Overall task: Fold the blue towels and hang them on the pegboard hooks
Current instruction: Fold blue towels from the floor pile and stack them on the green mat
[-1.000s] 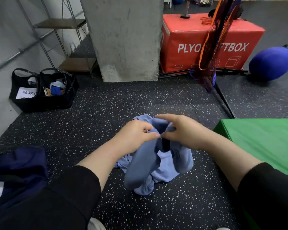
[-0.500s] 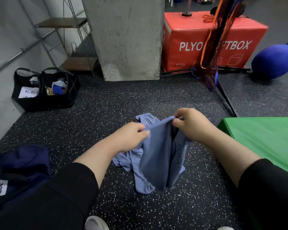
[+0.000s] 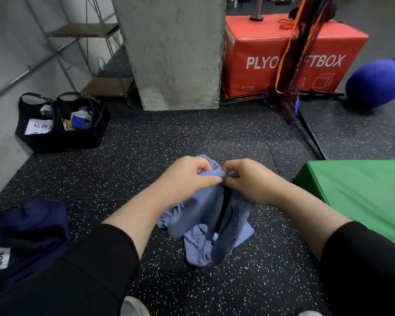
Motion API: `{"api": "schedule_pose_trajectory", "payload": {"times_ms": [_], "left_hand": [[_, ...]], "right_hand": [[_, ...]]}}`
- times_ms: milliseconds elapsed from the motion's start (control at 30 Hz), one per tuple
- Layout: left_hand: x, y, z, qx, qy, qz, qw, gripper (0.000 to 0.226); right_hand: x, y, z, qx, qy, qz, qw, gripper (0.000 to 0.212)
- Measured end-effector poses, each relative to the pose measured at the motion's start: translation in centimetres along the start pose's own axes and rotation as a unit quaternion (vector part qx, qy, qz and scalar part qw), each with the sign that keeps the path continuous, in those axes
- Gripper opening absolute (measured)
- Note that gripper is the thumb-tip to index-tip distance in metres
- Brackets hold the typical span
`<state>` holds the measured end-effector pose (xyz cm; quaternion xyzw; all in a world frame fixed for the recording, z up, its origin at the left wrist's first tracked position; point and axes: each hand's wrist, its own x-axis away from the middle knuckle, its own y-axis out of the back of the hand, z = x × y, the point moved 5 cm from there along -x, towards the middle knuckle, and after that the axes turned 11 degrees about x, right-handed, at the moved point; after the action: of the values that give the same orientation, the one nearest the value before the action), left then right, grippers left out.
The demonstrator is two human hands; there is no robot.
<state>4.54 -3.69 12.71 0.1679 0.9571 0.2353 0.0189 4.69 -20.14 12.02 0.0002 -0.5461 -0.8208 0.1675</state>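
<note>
My left hand [image 3: 187,179] and right hand [image 3: 249,181] pinch the blue towel [image 3: 203,224] at its top edge, bunched below; still finding corners, next I should spread them apart.

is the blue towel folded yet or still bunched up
Bunched, not folded. The blue towel hangs in loose crumpled folds from the left hand and right hand, which pinch its top edge, its lower end wrinkled.

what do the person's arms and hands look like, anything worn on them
Both arms wear black long sleeves, pushed up so the forearms are bare. The left sleeve and right sleeve are plain, with no visible markings. The left hand and right hand are bare: no gloves, rings or watch show in the head view.
</note>
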Motion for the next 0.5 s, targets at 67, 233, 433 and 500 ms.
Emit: {"api": "schedule_pose_trajectory", "payload": {"times_ms": [67,233,433,500], "left_hand": [[0.0,1.0,0.9,-0.024,0.027,0.002,0.999,0.033],[0.4,2.8,2.5,0.091,0.06,-0.069,0.992,0.031],[-0.4,2.2,2.3,0.243,0.033,-0.168,0.955,0.069],[-0.5,1.6,2.2,0.24,0.04,-0.176,0.954,0.063]], "right_hand": [[-0.1,0.5,-0.6,0.011,-0.031,-0.032,0.999,0.021],[0.0,1.2,-1.4,-0.025,-0.066,-0.06,0.996,0.01],[-0.1,0.6,-2.8,-0.228,-0.159,-0.064,0.958,0.023],[0.1,0.0,-2.9,-0.381,-0.2,-0.043,0.901,0.017]]}}
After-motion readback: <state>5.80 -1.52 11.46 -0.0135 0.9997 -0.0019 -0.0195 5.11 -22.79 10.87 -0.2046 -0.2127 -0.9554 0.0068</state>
